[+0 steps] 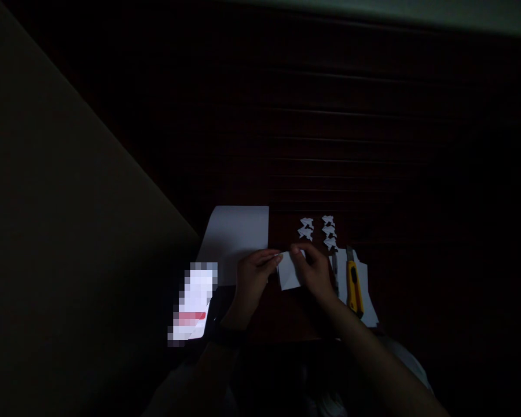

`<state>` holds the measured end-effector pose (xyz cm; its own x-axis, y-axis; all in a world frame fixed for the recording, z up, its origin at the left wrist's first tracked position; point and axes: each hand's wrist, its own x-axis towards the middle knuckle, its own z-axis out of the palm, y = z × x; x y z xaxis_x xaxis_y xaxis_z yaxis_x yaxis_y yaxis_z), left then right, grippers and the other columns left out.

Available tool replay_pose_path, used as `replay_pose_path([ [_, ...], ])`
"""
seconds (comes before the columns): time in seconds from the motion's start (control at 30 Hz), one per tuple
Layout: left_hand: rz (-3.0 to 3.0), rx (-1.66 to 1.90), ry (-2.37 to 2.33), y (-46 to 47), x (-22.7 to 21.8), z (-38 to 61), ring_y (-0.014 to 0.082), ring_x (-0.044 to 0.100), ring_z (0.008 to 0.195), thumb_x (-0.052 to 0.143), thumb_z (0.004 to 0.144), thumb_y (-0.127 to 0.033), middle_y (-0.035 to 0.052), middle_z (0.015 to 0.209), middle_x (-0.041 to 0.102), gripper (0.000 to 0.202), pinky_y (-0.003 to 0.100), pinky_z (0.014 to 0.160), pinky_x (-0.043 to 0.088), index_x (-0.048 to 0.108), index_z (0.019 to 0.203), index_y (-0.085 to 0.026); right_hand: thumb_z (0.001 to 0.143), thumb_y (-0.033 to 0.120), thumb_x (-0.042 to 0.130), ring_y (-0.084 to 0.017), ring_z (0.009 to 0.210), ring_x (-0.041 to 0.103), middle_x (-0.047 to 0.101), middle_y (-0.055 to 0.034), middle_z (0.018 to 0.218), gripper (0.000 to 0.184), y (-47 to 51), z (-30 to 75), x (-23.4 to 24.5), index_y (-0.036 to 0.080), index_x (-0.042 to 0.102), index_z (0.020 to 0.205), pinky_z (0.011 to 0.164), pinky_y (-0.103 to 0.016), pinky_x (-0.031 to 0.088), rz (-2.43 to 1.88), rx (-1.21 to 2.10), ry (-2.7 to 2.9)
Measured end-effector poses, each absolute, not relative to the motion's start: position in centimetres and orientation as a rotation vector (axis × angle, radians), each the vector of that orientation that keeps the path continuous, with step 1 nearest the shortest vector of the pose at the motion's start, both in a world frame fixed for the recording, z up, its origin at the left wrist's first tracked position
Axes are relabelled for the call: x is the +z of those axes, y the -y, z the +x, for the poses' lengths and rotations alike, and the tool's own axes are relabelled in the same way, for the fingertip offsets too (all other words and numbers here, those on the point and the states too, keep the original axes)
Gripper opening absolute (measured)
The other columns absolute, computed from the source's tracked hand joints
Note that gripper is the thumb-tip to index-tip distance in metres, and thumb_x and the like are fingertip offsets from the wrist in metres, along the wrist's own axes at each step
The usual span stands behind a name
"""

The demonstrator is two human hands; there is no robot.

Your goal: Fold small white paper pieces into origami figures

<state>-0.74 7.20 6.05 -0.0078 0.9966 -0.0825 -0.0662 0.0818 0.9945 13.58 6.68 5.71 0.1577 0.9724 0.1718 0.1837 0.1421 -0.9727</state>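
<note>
Between my hands is a small white sheet of paper (290, 274), roughly square, with a faint crease across it. My left hand (252, 277) pinches its upper left corner between thumb and fingers. At the upper right edge, my right hand (312, 269) grips the same sheet, thumb on top and the other fingers partly hidden. Beyond the hands lie several small folded white paper figures (329, 230) in two columns. A yellow box cutter (354, 288) with its blade pointing away rests on a stack of white paper (369, 295) to the right of my right hand.
Large white sheets (238, 226) lie at the back left of the dark wooden table (282, 321). A lit phone screen (195, 301), partly pixelated, is left of my left hand. A thin pen-like object (335, 269) lies beside the cutter. A pale wall (69, 202) rises on the left.
</note>
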Motion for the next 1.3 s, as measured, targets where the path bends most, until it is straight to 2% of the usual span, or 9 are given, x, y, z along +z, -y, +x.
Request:
replay_pose_path([
  [0.27,0.897,1.224,-1.188,-7.1,6.3,-1.0,0.0209,0.066,0.076,0.069,0.067,-0.040,0.0100,0.088,0.071,0.034,0.029,0.062,0.051,0.068,0.089,-0.014,0.074,0.045,0.062,-0.019,0.074,0.058,0.065,-0.0023,0.079,0.026,-7.7,14.8,4.7,0.020,0.067,0.082,0.066,-0.029,0.044,-1.219,1.065,1.046],
  [0.4,0.889,1.254,-1.321,-7.2,6.7,-1.0,0.0217,0.066,0.074,0.073,0.063,-0.037,0.0103,0.086,0.071,0.033,0.028,0.060,0.051,0.069,0.085,-0.013,0.081,0.056,0.044,-0.020,0.071,0.060,0.067,-0.0048,0.081,0.045,-7.7,15.4,4.6,0.020,0.064,0.096,0.061,-0.030,0.046,-1.096,1.346,0.910],
  [0.5,0.864,1.293,-1.403,-7.2,6.8,-1.2,0.0225,0.066,0.076,0.072,0.063,-0.037,0.0102,0.085,0.071,0.033,0.029,0.061,0.051,0.069,0.085,-0.013,0.082,0.060,0.037,-0.024,0.085,0.061,0.066,-0.0047,0.097,0.049,-7.7,15.7,4.7,0.023,0.059,0.105,0.067,-0.034,0.050,-0.989,1.498,0.770],
  [0.67,0.798,1.472,-1.387,-7.1,6.4,-1.4,0.0229,0.065,0.083,0.068,0.067,-0.038,0.0099,0.092,0.070,0.034,0.031,0.068,0.052,0.067,0.092,-0.013,0.082,0.058,0.038,-0.026,0.109,0.053,0.061,-0.0033,0.115,0.042,-7.0,15.0,5.3,0.028,0.055,0.107,0.078,-0.042,0.050,-0.723,1.708,0.551],
  [0.87,0.825,1.557,-1.432,-7.1,6.4,-1.3,0.0222,0.064,0.085,0.070,0.067,-0.035,0.0098,0.094,0.069,0.032,0.030,0.069,0.052,0.067,0.091,-0.013,0.076,0.071,0.037,-0.029,0.114,0.050,0.056,-0.0070,0.122,0.058,-6.7,14.4,6.1,0.026,0.053,0.109,0.081,-0.044,0.049,-0.694,1.640,0.504],
  [0.97,0.812,1.544,-1.404,-6.9,6.6,-1.2,0.0223,0.064,0.084,0.070,0.067,-0.035,0.0106,0.093,0.069,0.033,0.031,0.069,0.052,0.067,0.091,-0.012,0.075,0.061,0.052,-0.027,0.108,0.055,0.059,-0.0073,0.118,0.048,-7.1,14.4,5.2,0.025,0.055,0.107,0.082,-0.042,0.049,-0.741,1.523,0.493],
  [1.03,0.812,1.478,-1.333,-6.9,6.7,-1.1,0.0230,0.065,0.084,0.070,0.067,-0.035,0.0118,0.094,0.069,0.035,0.032,0.070,0.052,0.067,0.093,-0.012,0.071,0.042,0.068,-0.025,0.101,0.059,0.062,-0.0062,0.111,0.039,-7.4,14.4,4.3,0.022,0.057,0.102,0.082,-0.039,0.049,-0.867,1.377,0.519],
  [1.1,0.838,1.349,-1.250,-6.9,6.7,-1.0,0.0239,0.065,0.085,0.072,0.066,-0.034,0.0127,0.097,0.069,0.038,0.032,0.070,0.052,0.067,0.096,-0.013,0.064,0.030,0.075,-0.023,0.089,0.063,0.067,-0.0071,0.100,0.041,-7.8,14.4,3.4,0.018,0.059,0.099,0.080,-0.038,0.049,-1.024,1.197,0.595],
  [1.3,0.870,1.119,-1.247,-7.1,6.0,-1.0,0.0255,0.067,0.078,0.075,0.061,-0.033,0.0134,0.088,0.071,0.039,0.033,0.063,0.053,0.068,0.093,-0.011,0.061,0.027,0.076,-0.021,0.078,0.064,0.069,-0.0076,0.092,0.039,-8.1,14.9,3.0,0.016,0.060,0.095,0.072,-0.035,0.051,-1.128,1.165,0.806],
])
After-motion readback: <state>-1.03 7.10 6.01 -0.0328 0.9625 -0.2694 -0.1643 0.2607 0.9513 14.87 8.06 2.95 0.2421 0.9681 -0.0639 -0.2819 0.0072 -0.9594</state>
